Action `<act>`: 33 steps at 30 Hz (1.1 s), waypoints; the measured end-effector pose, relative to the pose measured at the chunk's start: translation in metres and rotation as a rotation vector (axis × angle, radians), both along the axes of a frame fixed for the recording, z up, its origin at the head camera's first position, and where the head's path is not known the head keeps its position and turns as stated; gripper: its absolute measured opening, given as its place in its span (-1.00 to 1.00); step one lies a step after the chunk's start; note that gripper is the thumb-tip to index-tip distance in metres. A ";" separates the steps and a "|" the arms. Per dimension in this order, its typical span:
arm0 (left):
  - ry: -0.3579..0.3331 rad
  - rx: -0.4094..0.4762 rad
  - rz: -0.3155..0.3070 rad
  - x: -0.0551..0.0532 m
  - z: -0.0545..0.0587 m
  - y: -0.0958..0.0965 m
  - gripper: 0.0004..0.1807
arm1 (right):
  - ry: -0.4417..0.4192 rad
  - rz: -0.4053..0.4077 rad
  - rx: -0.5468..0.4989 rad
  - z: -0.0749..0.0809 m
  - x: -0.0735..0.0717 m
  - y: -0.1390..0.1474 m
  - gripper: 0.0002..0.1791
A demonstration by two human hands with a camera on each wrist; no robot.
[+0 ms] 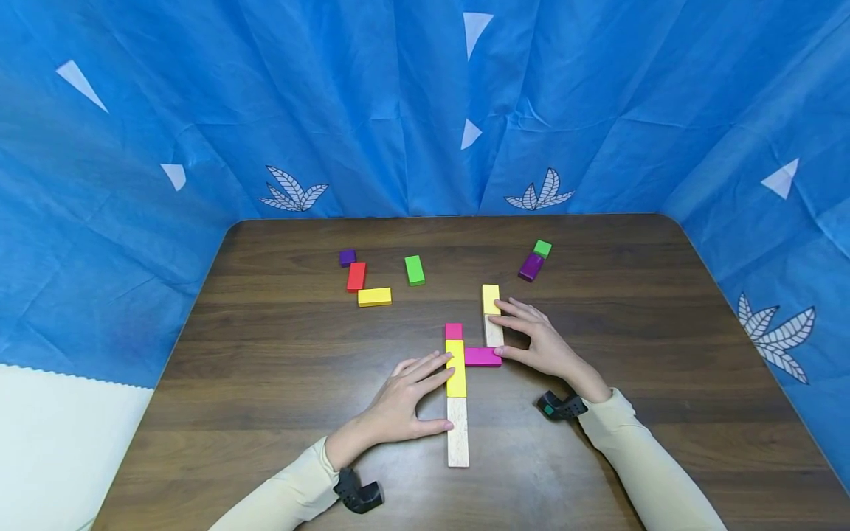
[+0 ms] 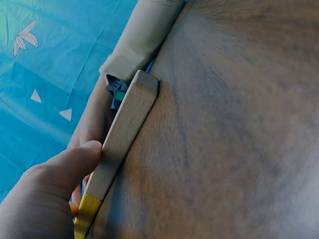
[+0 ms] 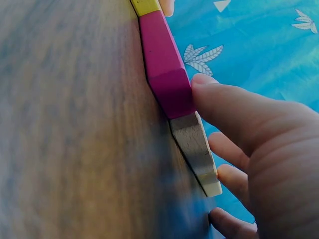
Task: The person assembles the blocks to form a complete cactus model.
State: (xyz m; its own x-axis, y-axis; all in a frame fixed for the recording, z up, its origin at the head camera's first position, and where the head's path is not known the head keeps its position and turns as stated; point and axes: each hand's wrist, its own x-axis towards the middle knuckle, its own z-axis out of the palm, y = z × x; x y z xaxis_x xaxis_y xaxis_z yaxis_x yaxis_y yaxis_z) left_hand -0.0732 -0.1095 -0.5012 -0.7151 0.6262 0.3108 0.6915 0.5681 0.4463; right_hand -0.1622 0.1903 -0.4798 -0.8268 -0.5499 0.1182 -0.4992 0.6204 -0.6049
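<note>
My left hand [image 1: 401,402] lies along the left side of a column of blocks. Its straight fingertips touch the long yellow block [image 1: 456,376], and its thumb touches the long plain wooden block [image 2: 122,129] below. A small pink block [image 1: 454,331] tops that column. From the yellow block's right side a magenta block [image 3: 167,64] sticks out. Above its right end stand a short plain wooden block [image 1: 494,333] and a shorter yellow block [image 1: 490,296]. My right hand [image 1: 546,348] has its thumb on the magenta block's end, its extended fingertips against the right side of these upper two.
At the back left lie a purple cube [image 1: 347,258], a red block [image 1: 356,276], a yellow block [image 1: 375,297] and a green block [image 1: 415,271]. A purple block [image 1: 530,267] and a green cube [image 1: 543,248] lie back right. Blue curtain [image 1: 425,96] surrounds the table's back and sides.
</note>
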 end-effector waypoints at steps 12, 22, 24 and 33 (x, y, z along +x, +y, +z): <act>-0.028 -0.009 0.003 0.000 0.001 0.000 -0.13 | -0.007 -0.013 -0.006 -0.002 0.000 0.001 -0.41; -0.002 0.088 0.010 -0.002 0.004 -0.001 -0.17 | 0.007 -0.007 -0.006 0.000 0.000 -0.001 -0.43; 0.027 0.154 0.027 -0.007 0.007 -0.002 -0.18 | 0.007 -0.004 -0.009 0.000 -0.001 0.000 -0.43; 0.065 0.418 0.253 -0.068 0.031 -0.015 -0.37 | 0.006 0.001 -0.018 -0.001 -0.001 0.001 -0.42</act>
